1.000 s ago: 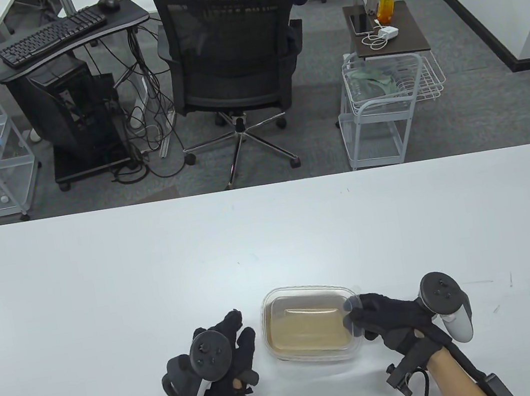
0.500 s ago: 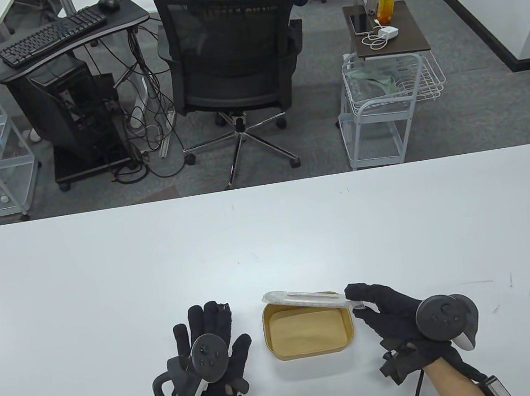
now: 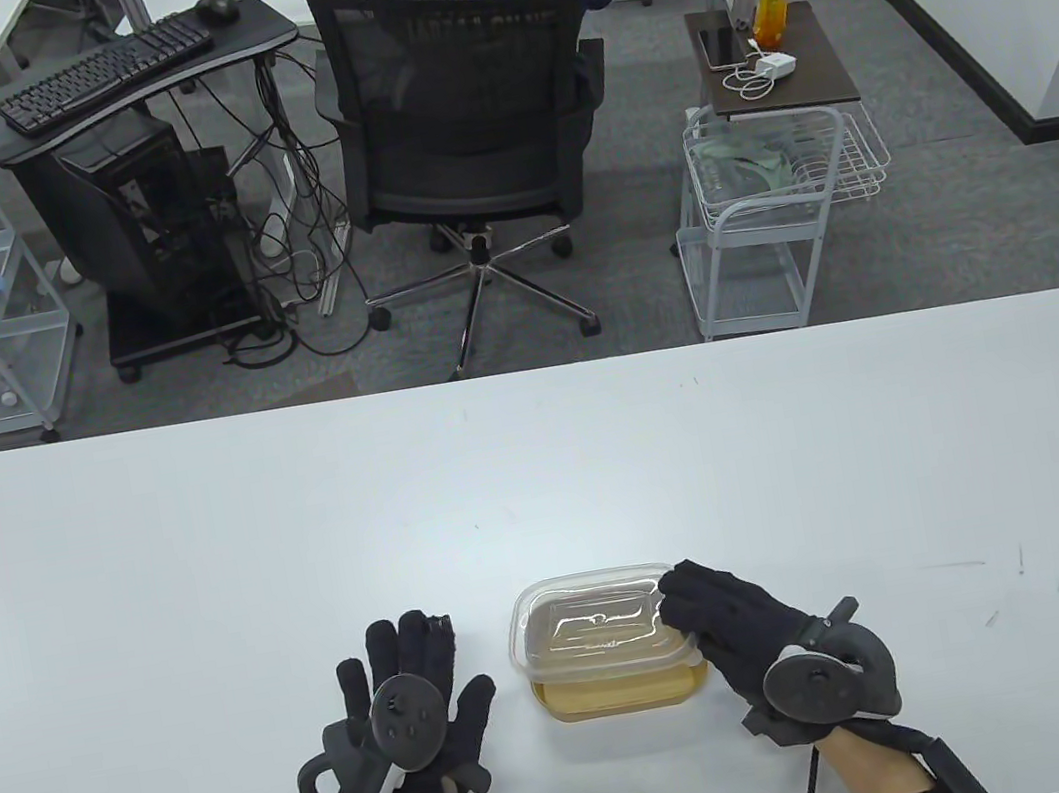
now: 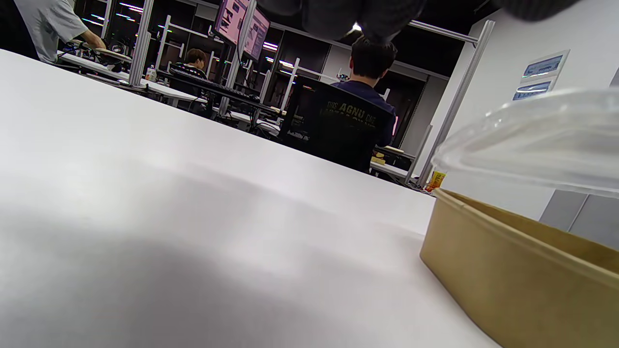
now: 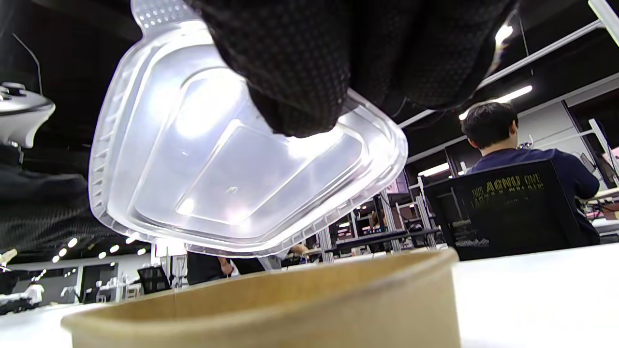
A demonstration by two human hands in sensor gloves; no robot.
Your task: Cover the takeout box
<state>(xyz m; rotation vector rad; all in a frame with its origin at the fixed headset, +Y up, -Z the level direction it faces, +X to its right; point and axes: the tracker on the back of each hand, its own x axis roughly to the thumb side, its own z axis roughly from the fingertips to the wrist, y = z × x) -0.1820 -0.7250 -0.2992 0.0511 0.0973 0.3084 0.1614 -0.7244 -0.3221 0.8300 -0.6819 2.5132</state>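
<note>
The brown paper takeout box [image 3: 620, 694] sits near the front edge of the white table [image 3: 543, 475], about midway along it. The right hand [image 3: 729, 622] pinches the right edge of the clear plastic lid [image 3: 593, 625] and holds it above the box — the right wrist view shows open air between the lid's underside and the box rim, so it is not seated. The lid sits shifted toward the far side, leaving the box's near strip uncovered. The left hand [image 3: 415, 710] rests flat on the table just left of the box, fingers spread — holding nothing.
</note>
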